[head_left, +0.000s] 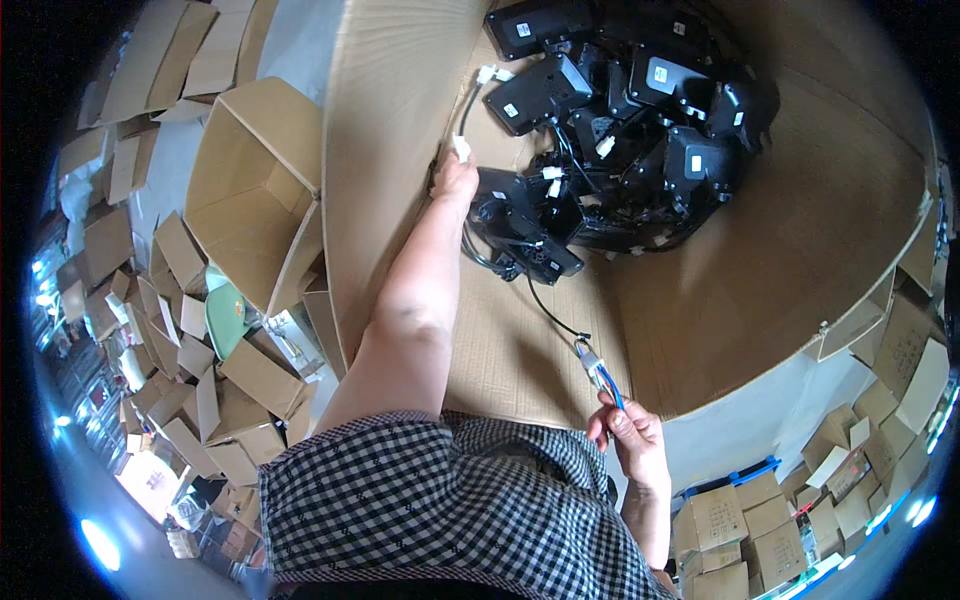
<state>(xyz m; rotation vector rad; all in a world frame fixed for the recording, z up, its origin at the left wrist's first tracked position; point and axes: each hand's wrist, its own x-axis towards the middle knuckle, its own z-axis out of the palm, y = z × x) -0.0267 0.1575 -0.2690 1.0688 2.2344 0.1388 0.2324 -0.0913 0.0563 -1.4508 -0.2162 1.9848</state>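
Head view, looking down into a very large open cardboard carton (800, 250) with a corrugated floor. Item: black plastic housings (620, 130), heaped at the far end of the carton floor, roughly a dozen showing, exact count not readable because they overlap; most carry a small white label, and several trail black leads ending in white plug connectors. Item: left hand (455, 180), arm stretched deep into the carton, closed on a white connector (462, 147) at the edge of the heap; a black lead runs on from it to a second white plug (490, 73), apparently a grip by the wire end so that a unit can be drawn out of the tangle. Item: right hand (625, 430), near the body just above the carton's near edge, pinching the coloured wires of a small connector (590, 357) between thumb and fingers; a thin black cable (550, 310) runs from that connector back across the carton floor to the nearest housing (525, 235), which lies just beside the left hand. Both hands thus grip wire ends and neither holds a housing itself. Item: one open, empty brown box (250, 190) standing left of the carton. Item: many flattened and folded small cartons (180, 380) scattered on the floor at left, and further stacked boxes (760, 530) at lower right; too many to count.
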